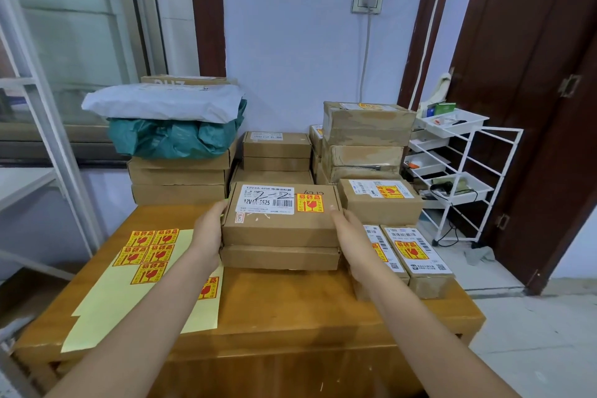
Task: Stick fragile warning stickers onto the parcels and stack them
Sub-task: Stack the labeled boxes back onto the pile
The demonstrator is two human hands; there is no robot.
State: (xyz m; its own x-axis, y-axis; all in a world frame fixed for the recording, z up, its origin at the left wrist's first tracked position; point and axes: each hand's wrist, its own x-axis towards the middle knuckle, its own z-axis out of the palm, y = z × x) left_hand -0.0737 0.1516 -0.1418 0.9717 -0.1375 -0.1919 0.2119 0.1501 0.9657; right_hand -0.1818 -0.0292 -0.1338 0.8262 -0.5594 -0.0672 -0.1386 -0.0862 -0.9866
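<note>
While gripped by 2 hands [206, 236] [350, 236], 2 stacked parcels [281, 223].

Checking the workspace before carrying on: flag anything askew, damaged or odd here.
The sticker backing sheet on the table has a torn, jagged lower-left edge. The green bag on the left stack is crumpled. The box between both hands sits square.

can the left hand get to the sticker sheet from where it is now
Probably yes. The left hand holds the side of the stickered parcel, and the sticker sheet lies flat on the table just beside and below it, with nothing between. It would have to let go of the parcel first.
</note>
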